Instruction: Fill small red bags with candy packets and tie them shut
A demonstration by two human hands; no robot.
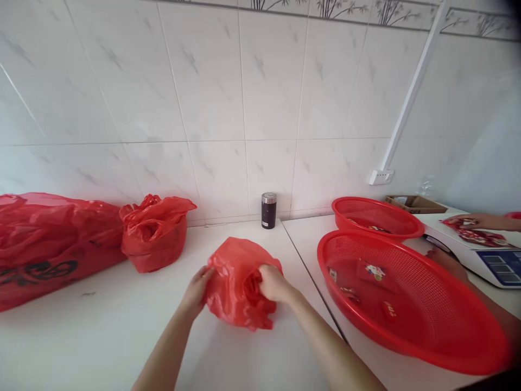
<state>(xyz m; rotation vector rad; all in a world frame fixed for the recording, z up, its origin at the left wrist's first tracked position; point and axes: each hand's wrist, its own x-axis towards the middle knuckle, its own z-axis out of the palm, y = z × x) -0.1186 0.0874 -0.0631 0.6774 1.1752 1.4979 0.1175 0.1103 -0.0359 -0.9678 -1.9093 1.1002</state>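
Note:
A red plastic bag [238, 271] with a bulging body sits on the white table in front of me. My left hand [198, 288] grips its left side, the fingertips pressed into the plastic. On the right, my right hand [273, 282] is closed on the bag's gathered, twisted part, whose loose ends hang toward me. What the bag holds is hidden.
Left stand a tied red bag [157, 239] and a large red bag [61, 244]. A dark cup [268, 210] is by the wall. Right are two red baskets [366, 331] [378, 209] with small packets, a scale [468, 255], and another person's hands [472, 221].

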